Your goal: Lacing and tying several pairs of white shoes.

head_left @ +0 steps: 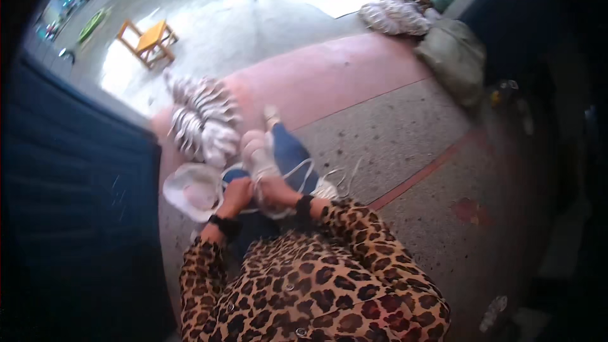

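Note:
I sit on the floor in jeans and a leopard-print top, legs stretched forward. My left hand [235, 195] and my right hand [277, 191] meet over my lap, both closed on a bundle of pale white cord pieces [258, 159] that rests on my knee. Loose white strings [329, 180] trail from the bundle to the right. A pale round bowl-like dish [190, 191] lies on the floor just left of my left hand. Beyond it stands a large heap of tied white bundles [204, 120].
A dark blue panel [76, 202] fills the left side. A small yellow stool [150, 41] stands far off on the grey ground. Sacks and more white bundles [396, 16] lie at the far right beside a grey-green sack [453, 57]. The floor is speckled grey with red bands.

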The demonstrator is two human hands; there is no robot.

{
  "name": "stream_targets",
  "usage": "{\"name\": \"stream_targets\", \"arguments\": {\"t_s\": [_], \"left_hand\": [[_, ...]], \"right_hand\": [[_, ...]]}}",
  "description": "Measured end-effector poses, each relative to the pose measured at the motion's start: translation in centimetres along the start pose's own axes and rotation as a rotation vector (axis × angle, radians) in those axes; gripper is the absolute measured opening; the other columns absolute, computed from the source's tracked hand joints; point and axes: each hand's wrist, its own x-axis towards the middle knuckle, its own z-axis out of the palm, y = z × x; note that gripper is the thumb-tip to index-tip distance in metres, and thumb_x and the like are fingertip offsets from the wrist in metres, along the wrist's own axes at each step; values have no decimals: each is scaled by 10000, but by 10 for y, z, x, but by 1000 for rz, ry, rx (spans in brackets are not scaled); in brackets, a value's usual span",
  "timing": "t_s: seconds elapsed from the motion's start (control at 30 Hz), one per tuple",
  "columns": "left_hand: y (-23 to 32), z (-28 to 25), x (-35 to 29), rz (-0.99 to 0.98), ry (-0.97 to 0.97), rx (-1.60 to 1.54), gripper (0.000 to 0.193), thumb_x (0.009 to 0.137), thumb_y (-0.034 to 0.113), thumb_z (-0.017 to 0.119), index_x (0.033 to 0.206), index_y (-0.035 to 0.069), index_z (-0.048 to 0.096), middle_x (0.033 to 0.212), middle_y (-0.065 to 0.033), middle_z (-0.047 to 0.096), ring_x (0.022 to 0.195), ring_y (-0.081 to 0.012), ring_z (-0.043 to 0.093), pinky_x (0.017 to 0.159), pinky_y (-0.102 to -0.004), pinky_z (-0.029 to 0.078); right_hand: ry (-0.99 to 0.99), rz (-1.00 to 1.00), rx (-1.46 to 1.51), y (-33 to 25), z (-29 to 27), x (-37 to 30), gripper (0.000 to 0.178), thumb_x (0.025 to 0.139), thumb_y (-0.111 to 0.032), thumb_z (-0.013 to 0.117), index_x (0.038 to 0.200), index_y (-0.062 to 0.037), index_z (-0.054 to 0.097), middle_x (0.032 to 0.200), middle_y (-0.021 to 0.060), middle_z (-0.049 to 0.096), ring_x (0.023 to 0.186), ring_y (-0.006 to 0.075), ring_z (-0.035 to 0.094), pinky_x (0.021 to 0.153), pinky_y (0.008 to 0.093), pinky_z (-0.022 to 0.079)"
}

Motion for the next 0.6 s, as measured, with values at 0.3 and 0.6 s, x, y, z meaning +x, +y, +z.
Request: {"name": "stream_targets", "arguments": {"t_s": [0.3,0.6], "left_hand": [[0,-4,-12,-135,155,-50,207,917,216,603,849,31,666,809,-236,676,819,-432,667,731,-528,532],[22,-25,-5,-245,87,290,141,908,149,546,992,65,622,820,-242,674,779,-444,664,676,-544,523]], "right_hand": [[-26,-128,-351,-37,-2,-6,138,805,-79,635,913,4,661,886,234,698,847,411,703,704,488,544],[-427,-311,-275,17,-40,-4,161,849,-142,626,885,1,690,843,217,697,808,377,695,680,469,533]]}}
